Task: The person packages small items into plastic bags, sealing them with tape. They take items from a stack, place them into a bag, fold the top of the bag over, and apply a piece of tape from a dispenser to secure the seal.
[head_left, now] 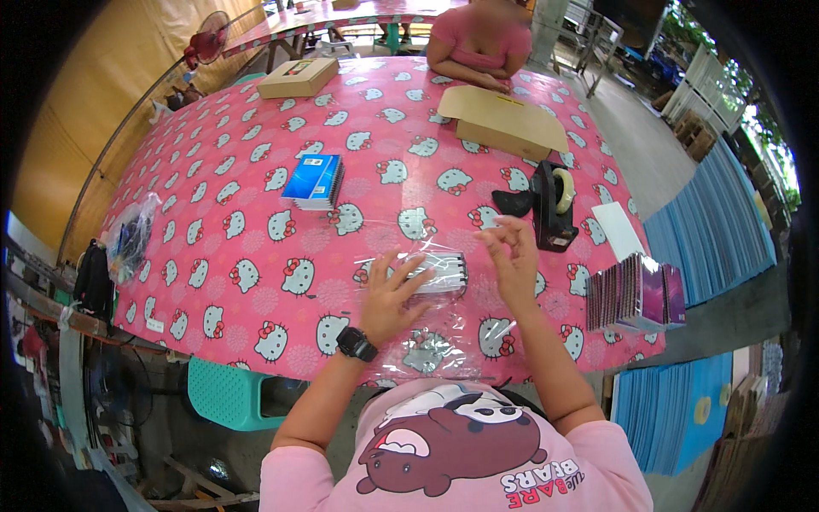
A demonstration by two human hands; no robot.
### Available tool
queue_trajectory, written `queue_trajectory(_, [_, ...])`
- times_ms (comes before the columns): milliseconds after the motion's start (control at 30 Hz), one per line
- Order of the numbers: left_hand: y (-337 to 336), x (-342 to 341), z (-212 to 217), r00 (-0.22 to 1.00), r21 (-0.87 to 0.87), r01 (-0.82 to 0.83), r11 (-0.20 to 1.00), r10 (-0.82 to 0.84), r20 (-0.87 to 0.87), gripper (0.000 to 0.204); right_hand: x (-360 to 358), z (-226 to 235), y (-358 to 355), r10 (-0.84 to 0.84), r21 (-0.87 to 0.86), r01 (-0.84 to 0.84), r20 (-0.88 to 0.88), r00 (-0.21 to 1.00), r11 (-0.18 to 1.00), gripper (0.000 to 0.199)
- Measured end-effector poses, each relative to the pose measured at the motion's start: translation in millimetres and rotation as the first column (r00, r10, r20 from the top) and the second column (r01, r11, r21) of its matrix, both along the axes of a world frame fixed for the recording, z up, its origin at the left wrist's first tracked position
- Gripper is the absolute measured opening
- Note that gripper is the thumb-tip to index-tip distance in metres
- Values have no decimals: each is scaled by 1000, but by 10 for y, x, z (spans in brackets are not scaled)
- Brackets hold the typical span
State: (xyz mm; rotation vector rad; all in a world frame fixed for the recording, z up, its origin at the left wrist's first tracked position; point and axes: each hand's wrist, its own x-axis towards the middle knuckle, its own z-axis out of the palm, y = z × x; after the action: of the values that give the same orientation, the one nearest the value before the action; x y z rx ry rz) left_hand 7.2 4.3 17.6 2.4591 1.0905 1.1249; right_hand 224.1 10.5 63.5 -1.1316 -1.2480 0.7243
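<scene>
My left hand (394, 294) lies flat with its fingers spread on a small stack of spiral notebooks (444, 273). Their black binding shows at the right end, and clear plastic wrap (426, 337) lies around and below them, glinting. A watch sits on my left wrist. To the right of the stack, my right hand (514, 260) is raised over the table, its fingers curled and thumb and forefinger drawn together. Anything between those fingertips is too small to make out. Just beyond that hand stands a black tape dispenser (554, 209) with a roll of tape.
Blue notebooks (314, 181) are stacked ahead on the pink cat-patterned table (247, 316); purple spiral notebooks (636, 294) stand at right. Cardboard boxes (299, 78) (508, 124) lie farther off. Across sits another person (482, 47). Plastic packets (135, 235) lie left; a green stool (230, 397) stands below.
</scene>
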Motion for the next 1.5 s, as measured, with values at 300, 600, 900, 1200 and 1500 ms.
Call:
queue_trajectory(300, [163, 42, -68, 963, -237, -80, 968, 137, 231, 91, -99, -174, 290, 474, -226, -497, -152, 867, 837, 63])
queue_trajectory(600, [164, 19, 118, 995, -94, 94, 991, -92, 33, 50, 1, 172, -50, 520, -110, -513, 306, 798, 851, 54])
queue_trajectory(900, [30, 103, 60, 988, -157, 6, 988, 18, 152, 30, -5, -481, -107, 250, 86, -369, 591, 767, 926, 39])
queue_trajectory(1200, [13, 181, -153, 891, -214, -37, 976, 129, 435, 30, -78, -411, -120, 89, 238, -293, 616, 783, 926, 37])
queue_trajectory(1500, [77, 298, -187, 798, -187, -150, 971, 230, 558, 76, -295, -201, -54, 119, 50, -170, 524, 843, 984, 41])
